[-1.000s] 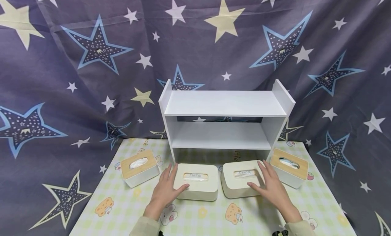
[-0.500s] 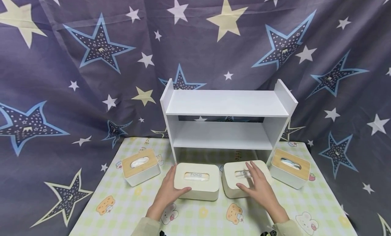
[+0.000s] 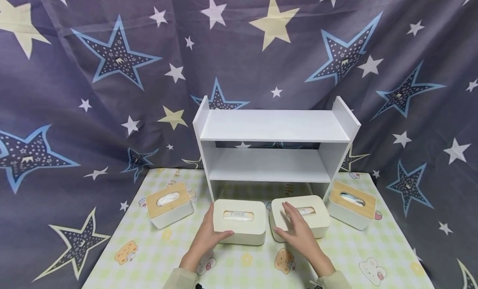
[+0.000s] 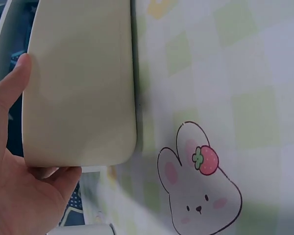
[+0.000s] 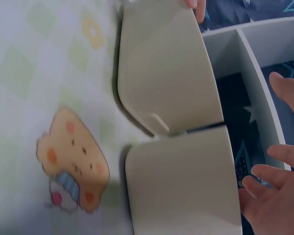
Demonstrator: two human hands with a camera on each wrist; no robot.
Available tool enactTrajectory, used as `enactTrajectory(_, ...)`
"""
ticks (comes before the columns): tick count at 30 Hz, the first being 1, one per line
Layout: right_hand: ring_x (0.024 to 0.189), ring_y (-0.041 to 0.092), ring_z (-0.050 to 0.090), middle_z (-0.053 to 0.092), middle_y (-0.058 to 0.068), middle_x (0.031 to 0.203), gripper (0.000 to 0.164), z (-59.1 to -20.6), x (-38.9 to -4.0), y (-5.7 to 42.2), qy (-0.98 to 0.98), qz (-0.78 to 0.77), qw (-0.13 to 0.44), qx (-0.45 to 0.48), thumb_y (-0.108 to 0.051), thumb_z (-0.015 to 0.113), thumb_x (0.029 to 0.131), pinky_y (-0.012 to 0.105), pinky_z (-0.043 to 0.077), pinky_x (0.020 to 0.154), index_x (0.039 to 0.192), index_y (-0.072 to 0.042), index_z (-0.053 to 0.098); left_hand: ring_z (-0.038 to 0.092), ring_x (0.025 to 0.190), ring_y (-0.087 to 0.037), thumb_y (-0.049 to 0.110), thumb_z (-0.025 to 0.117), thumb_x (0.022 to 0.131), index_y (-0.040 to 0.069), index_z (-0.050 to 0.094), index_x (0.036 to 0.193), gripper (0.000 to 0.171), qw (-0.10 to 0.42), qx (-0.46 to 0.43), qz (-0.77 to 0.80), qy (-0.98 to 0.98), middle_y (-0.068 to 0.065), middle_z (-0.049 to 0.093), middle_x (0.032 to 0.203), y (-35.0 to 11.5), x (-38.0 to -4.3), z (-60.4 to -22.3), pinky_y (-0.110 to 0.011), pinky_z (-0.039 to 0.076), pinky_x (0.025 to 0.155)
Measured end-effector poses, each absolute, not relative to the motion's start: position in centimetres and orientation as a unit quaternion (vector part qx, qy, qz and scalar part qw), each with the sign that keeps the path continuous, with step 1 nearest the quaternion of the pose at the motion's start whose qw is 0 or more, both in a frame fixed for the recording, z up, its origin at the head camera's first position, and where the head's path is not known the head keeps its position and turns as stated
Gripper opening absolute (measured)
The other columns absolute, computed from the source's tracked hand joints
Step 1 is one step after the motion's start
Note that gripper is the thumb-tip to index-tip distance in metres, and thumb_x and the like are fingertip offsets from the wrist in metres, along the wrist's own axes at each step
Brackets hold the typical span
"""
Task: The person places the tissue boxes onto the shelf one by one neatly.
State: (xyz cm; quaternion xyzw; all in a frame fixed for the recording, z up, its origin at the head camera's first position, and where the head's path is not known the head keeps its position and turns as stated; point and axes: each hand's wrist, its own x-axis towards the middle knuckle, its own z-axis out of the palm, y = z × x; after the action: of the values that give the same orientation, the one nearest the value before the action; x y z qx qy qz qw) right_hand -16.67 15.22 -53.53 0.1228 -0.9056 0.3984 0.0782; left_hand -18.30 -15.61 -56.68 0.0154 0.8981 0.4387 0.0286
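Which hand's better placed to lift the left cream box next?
Probably the left hand: its thumb and curled fingers are at the left end of the left cream box, while the right hand appears to hover over the right cream box.

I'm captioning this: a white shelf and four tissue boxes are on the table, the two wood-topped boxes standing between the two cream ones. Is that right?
The order is wrong: the head view shows the left cream box and right cream box in the middle, with left wood-topped box and right wood-topped box at the outer ends. The rest holds.
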Motion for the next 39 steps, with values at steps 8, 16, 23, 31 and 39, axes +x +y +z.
enactTrajectory(8, 0.131, 0.034, 0.055, 0.053, 0.014, 0.144, 0.068, -53.7, -16.1, 13.4, -0.888, 0.447, 0.044, 0.102, -0.031, 0.074, 0.090, 0.049, 0.051, 0.109, 0.146, -0.006, 0.047, 0.024, 0.148, -0.049, 0.033, 0.088, 0.072, 0.000, 0.003, 0.159, 0.126, 0.025, 0.014, 0.457, 0.889, -0.029, 0.017, 0.163, -15.5, -18.3, -56.6, -0.062, 0.025, 0.122)
enactTrajectory(16, 0.111, 0.031, 0.067, 0.066, 0.012, 0.124, 0.041, -53.3, -15.1, 11.8, -0.881, 0.462, 0.051, 0.092, -0.010, 0.071, 0.091, 0.039, 0.060, 0.095, 0.130, -0.002, 0.060, 0.023, 0.148, -0.049, 0.028, 0.088, 0.071, -0.001, 0.005, 0.159, 0.124, 0.021, 0.017, 0.476, 0.879, -0.029, 0.019, 0.162, -15.4, -18.1, -56.6, -0.063, 0.023, 0.123)
enactTrajectory(23, 0.117, 0.042, 0.062, 0.060, 0.029, 0.131, 0.057, -53.2, -14.2, 10.6, -0.873, 0.473, -0.031, 0.111, -0.019, 0.070, 0.092, 0.045, 0.058, 0.097, 0.136, 0.011, 0.050, 0.024, 0.148, -0.049, 0.030, 0.088, 0.071, 0.001, 0.006, 0.159, 0.124, 0.016, 0.017, 0.477, 0.878, -0.029, 0.020, 0.162, -15.5, -18.1, -56.7, -0.063, 0.023, 0.123)
enactTrajectory(31, 0.140, 0.055, 0.035, 0.026, 0.039, 0.155, 0.082, -55.2, -14.5, 9.5, -0.831, 0.537, -0.122, 0.080, -0.021, 0.067, 0.095, 0.060, 0.040, 0.113, 0.151, 0.015, 0.020, 0.026, 0.147, -0.049, 0.034, 0.088, 0.072, 0.001, 0.007, 0.159, 0.124, 0.019, 0.019, 0.475, 0.880, -0.029, 0.021, 0.161, -15.4, -18.0, -57.0, -0.065, 0.025, 0.121)
enactTrajectory(39, 0.136, 0.053, 0.042, 0.029, 0.038, 0.153, 0.069, -56.2, -14.5, 9.5, -0.835, 0.538, -0.066, 0.093, -0.012, 0.059, 0.099, 0.055, 0.046, 0.109, 0.151, 0.014, 0.022, 0.017, 0.149, -0.050, 0.028, 0.087, 0.073, -0.002, 0.004, 0.158, 0.123, 0.036, 0.021, 0.491, 0.870, -0.030, 0.010, 0.164, -15.8, -17.8, -57.2, -0.066, 0.020, 0.122)
